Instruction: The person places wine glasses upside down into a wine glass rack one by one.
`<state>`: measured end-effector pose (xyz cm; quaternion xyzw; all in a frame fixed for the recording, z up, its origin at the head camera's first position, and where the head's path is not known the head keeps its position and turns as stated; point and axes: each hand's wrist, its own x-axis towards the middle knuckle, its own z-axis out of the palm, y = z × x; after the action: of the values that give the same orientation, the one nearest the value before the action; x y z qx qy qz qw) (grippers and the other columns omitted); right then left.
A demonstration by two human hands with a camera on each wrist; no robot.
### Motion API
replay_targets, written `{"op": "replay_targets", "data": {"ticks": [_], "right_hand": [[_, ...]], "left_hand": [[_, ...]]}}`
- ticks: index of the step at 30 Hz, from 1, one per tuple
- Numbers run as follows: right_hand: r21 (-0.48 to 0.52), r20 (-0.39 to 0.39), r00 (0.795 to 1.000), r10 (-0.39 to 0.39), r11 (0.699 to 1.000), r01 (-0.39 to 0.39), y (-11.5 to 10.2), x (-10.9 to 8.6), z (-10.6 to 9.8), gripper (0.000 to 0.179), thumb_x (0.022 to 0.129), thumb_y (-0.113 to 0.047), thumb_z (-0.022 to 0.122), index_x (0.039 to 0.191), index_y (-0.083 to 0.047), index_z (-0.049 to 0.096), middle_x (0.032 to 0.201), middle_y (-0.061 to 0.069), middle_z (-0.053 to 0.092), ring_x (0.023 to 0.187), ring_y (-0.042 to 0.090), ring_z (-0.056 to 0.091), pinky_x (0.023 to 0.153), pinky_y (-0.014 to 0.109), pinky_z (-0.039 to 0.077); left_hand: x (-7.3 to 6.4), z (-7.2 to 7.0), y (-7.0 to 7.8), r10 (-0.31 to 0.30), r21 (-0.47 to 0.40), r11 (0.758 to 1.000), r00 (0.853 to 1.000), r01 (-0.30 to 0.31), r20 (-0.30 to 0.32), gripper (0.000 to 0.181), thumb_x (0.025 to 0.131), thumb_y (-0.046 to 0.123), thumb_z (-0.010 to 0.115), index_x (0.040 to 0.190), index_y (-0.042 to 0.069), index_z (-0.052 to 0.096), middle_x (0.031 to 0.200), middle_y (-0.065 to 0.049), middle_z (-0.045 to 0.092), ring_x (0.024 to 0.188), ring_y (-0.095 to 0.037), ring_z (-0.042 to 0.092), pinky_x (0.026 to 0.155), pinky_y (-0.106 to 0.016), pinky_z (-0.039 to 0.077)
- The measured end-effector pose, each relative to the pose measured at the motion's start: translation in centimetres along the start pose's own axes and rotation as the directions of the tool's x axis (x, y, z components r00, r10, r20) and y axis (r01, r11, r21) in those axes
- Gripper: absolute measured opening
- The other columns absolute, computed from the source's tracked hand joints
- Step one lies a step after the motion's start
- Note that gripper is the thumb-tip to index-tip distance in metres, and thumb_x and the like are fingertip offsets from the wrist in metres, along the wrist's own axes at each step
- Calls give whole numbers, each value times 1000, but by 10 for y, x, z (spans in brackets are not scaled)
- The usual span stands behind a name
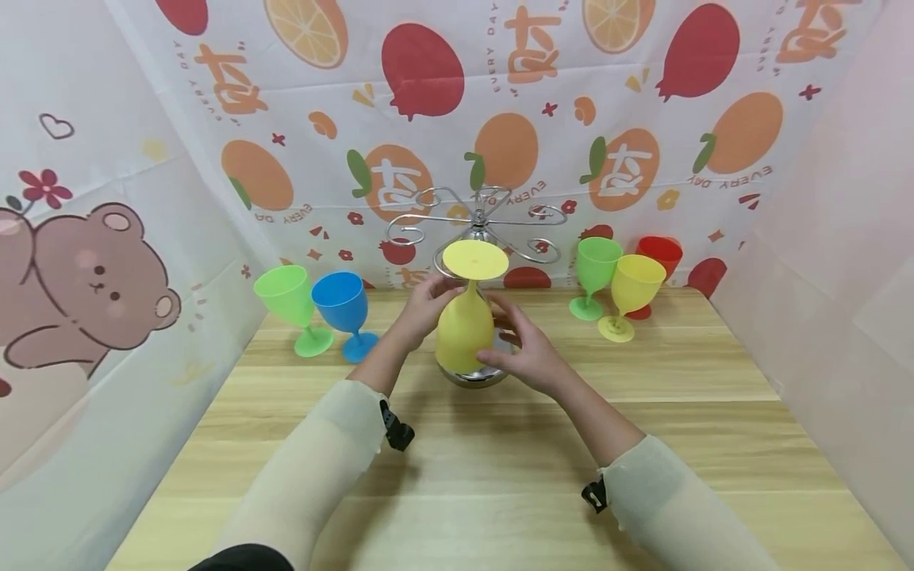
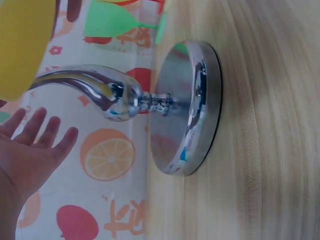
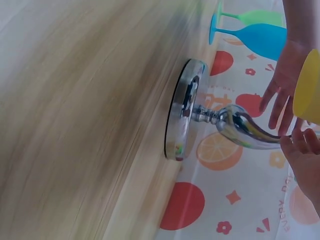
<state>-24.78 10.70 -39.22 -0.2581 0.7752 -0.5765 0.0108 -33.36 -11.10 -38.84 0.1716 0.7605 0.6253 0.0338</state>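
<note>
A yellow goblet [image 1: 466, 333] is upside down, its flat foot at the front hook of a silver wire rack [image 1: 480, 222]. My left hand [image 1: 428, 305] is left of the goblet, partly behind its bowl; the left wrist view shows its fingers [image 2: 47, 132] spread and apart from the bowl. On the other side is my right hand [image 1: 524, 349], its thumb at the bowl's edge; contact there is unclear. In the right wrist view its fingers [image 3: 300, 142] are loosely bent near the rack's chrome stem [image 3: 245, 127]. Neither hand grips the goblet.
Green [image 1: 289, 297] and blue [image 1: 343, 305] goblets stand upright at left. Green [image 1: 596, 266], yellow [image 1: 635, 281] and red [image 1: 662, 252] goblets stand close together at right. The rack's round chrome base [image 2: 200, 110] rests on the wooden table [image 1: 471, 492]. Printed cloth [image 1: 457, 143] hangs behind.
</note>
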Motion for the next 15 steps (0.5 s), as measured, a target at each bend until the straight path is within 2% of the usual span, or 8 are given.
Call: {"op": "replay_targets", "data": {"ticks": [4,8,11,15], "right_hand": [[-9,0,999,-48,999,48,3,-2,-3,80,91,-50,65,155,-20,27,145,12,49,134,31,47,110,53,39],[-44,-30,996,-90,995,88,6,-4,-12,60,101,-37,51,154,-18,30,144,20,48,134,33,46,110,53,39],[-83,-76,991,-108,991,102,8,-4,-25,51,104,-25,46,153,-18,34,141,20,51,132,35,48,108,52,42],[-150,-137,985,-105,985,84,5,-4,-48,47,104,-25,45,150,-16,38,138,18,54,130,37,49,108,50,42]], "left_hand": [[4,0,-6,-5,-3,1000,999,5,41,41,98,17,58,137,5,52,136,-17,58,128,-31,54,105,-42,47],[8,1,-11,-7,30,1000,997,5,72,44,96,14,62,137,1,52,139,-20,55,132,-34,50,109,-44,43],[11,1,-13,13,37,999,996,-16,90,45,94,12,65,136,-1,53,138,-22,55,132,-35,50,109,-44,43],[17,4,-13,54,35,998,993,-58,106,44,91,8,69,131,-4,57,133,-24,58,128,-37,54,107,-45,45]]}}
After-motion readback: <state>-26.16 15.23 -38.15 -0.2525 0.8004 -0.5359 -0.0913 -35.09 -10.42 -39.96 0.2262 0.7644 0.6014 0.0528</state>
